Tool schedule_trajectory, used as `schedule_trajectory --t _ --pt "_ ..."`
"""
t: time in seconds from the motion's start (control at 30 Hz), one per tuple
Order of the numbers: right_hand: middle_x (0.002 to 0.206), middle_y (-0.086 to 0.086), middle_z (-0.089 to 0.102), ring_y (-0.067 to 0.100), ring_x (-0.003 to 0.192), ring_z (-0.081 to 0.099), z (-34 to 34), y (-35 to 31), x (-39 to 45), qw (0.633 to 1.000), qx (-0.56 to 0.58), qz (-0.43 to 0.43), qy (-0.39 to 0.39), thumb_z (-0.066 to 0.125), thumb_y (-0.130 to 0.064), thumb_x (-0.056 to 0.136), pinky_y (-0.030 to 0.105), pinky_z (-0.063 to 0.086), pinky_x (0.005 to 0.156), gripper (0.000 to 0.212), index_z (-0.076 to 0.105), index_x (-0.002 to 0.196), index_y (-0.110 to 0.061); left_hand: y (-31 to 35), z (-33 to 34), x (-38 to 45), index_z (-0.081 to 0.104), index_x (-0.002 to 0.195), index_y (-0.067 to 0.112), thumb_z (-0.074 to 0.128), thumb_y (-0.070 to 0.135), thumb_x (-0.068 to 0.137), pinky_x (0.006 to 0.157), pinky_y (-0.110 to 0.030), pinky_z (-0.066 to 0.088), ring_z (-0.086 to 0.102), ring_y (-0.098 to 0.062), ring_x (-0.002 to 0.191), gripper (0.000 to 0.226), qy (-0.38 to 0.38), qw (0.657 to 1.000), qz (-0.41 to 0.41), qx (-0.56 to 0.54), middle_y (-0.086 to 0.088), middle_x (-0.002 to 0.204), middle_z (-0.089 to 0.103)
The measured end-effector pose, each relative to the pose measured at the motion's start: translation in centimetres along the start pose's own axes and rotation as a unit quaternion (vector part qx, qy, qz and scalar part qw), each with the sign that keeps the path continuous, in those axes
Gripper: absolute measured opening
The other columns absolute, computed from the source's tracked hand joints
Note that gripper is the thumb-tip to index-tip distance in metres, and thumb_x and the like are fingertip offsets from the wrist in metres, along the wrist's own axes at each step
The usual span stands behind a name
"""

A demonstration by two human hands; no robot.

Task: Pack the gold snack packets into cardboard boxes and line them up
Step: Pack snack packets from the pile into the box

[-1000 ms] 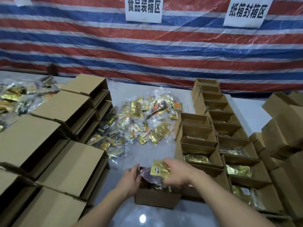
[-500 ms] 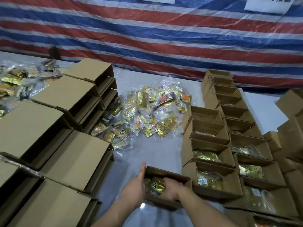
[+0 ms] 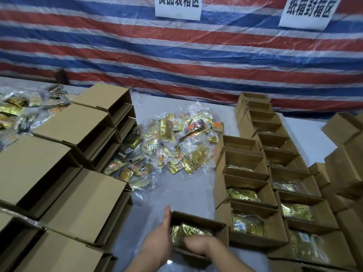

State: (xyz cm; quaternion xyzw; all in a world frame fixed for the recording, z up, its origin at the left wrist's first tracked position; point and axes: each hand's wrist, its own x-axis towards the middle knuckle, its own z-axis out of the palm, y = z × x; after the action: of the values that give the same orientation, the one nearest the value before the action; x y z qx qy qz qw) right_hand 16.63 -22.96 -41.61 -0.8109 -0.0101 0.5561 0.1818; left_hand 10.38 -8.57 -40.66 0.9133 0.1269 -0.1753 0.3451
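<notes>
My right hand (image 3: 198,247) has its fingers curled down into the near box (image 3: 220,228), pressing on the gold packets (image 3: 188,230); my left hand (image 3: 159,244) lies flat, fingers together, against the box's left wall. The packets look light, soft and slippery, so I judge pinching an edge works best. The box looks stiff: hold both side walls. Filled boxes (image 3: 255,224) line up right, the loose pile (image 3: 172,148) lies farther off.

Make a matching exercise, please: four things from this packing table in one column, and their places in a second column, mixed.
Things:
1. left hand
2. loose snack packet heap
3. closed box stacks
4. white paper signs

Places:
A. on the striped tarp
B. left part of the table
C. middle of the table
D. on the left wall of the near open box

Pairs: 1-D, 2-C, 3-B, 4-A
</notes>
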Motion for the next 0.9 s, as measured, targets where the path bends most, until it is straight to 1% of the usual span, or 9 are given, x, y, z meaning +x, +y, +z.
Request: schedule_trajectory --t 0.07,0.17,0.27,0.33,0.43,0.5,0.57,0.7,0.9 --pt "0.138 0.007 0.058 0.022 0.122 0.057 0.3 -0.4 -0.6 1.000 0.011 0.008 0.001 0.042 -0.062 0.089 0.031 0.041 0.106 0.064 0.064 0.127 -0.016 -0.4 0.3 0.0 -0.015 0.151 0.037 0.041 0.013 0.096 0.083 -0.037 0.052 0.067 -0.026 0.096 0.082 -0.011 1.000 0.004 0.024 -0.015 0.114 0.066" --pt "0.128 0.012 0.064 0.026 0.120 0.058 -0.2 -0.2 -1.4 0.994 -0.026 -0.024 0.108 0.037 -0.046 0.098 0.027 0.043 0.097 0.051 0.067 0.118 -0.011 -0.5 0.5 0.4 -0.027 0.149 0.028 0.039 0.013 0.094 0.078 -0.040 0.050 0.066 -0.024 0.087 0.087 -0.019 0.995 -0.011 0.094 -0.009 0.101 0.067" --pt "0.085 0.002 0.064 0.025 0.088 0.064 -0.7 1.2 -2.9 0.970 -0.056 -0.095 0.215 0.047 -0.038 0.096 0.028 0.042 0.069 0.029 0.060 0.079 -0.020 -0.2 0.5 0.9 -0.021 0.151 0.025 0.036 0.017 0.095 0.073 -0.036 0.046 0.065 -0.026 0.089 0.081 -0.007 0.999 -0.002 0.053 -0.012 0.108 0.066" --pt "0.085 -0.003 0.059 0.021 0.083 0.063 -0.9 2.5 -3.9 0.921 -0.106 -0.144 0.347 0.047 -0.033 0.095 0.029 0.044 0.068 0.019 0.058 0.083 -0.023 -0.2 0.3 1.2 -0.015 0.153 0.022 0.036 0.024 0.099 0.070 -0.034 0.044 0.065 -0.030 0.093 0.075 0.018 1.000 -0.014 -0.004 -0.013 0.114 0.066" --pt "0.116 -0.005 0.053 0.017 0.111 0.054 -1.1 4.1 -5.0 0.844 -0.137 -0.182 0.485 0.049 -0.023 0.094 0.030 0.043 0.095 0.024 0.058 0.116 -0.022 -0.3 -0.1 2.0 -0.003 0.156 0.015 0.046 0.033 0.099 0.087 -0.034 0.048 0.060 -0.031 0.114 0.077 0.005 0.994 -0.052 -0.095 -0.014 0.132 0.058" --pt "0.137 -0.002 0.042 0.020 0.129 0.042 -1.3 4.6 -5.5 0.865 -0.134 -0.154 0.458 0.053 -0.021 0.094 0.035 0.032 0.114 0.047 0.042 0.140 -0.020 0.0 -0.2 2.3 0.028 0.150 0.009 0.040 0.043 0.100 0.099 -0.036 0.046 0.055 -0.029 0.124 0.062 -0.005 0.988 -0.030 -0.151 -0.014 0.136 0.055" --pt "0.145 0.003 0.038 0.023 0.134 0.037 -1.1 4.8 -5.6 0.885 -0.163 -0.136 0.415 0.053 -0.018 0.095 0.037 0.026 0.118 0.057 0.032 0.148 -0.018 0.4 -0.1 1.9 0.055 0.126 0.016 0.023 0.047 0.100 0.096 -0.036 0.048 0.059 -0.024 0.116 0.051 -0.011 0.988 0.003 -0.151 -0.009 0.124 0.063" --pt "0.149 0.010 0.035 0.028 0.137 0.031 0.7 4.8 -5.7 0.877 -0.214 -0.138 0.408 0.052 -0.010 0.092 0.038 0.020 0.120 0.067 0.024 0.152 -0.013 -1.2 0.4 0.5 0.059 0.118 0.011 0.024 0.042 0.102 0.095 -0.040 0.049 0.060 -0.024 0.115 0.049 -0.009 0.996 0.010 -0.091 -0.009 0.120 0.065" --pt "0.164 0.014 0.007 0.030 0.152 0.004 4.1 6.8 -6.7 0.895 -0.224 -0.106 0.370 0.052 -0.003 0.091 0.040 -0.004 0.122 0.083 0.004 0.158 -0.011 -1.5 3.1 -2.5 0.042 0.141 0.021 0.026 0.045 0.101 0.103 -0.028 0.042 0.051 -0.022 0.129 0.049 -0.014 1.000 -0.010 0.008 -0.009 0.140 0.052"
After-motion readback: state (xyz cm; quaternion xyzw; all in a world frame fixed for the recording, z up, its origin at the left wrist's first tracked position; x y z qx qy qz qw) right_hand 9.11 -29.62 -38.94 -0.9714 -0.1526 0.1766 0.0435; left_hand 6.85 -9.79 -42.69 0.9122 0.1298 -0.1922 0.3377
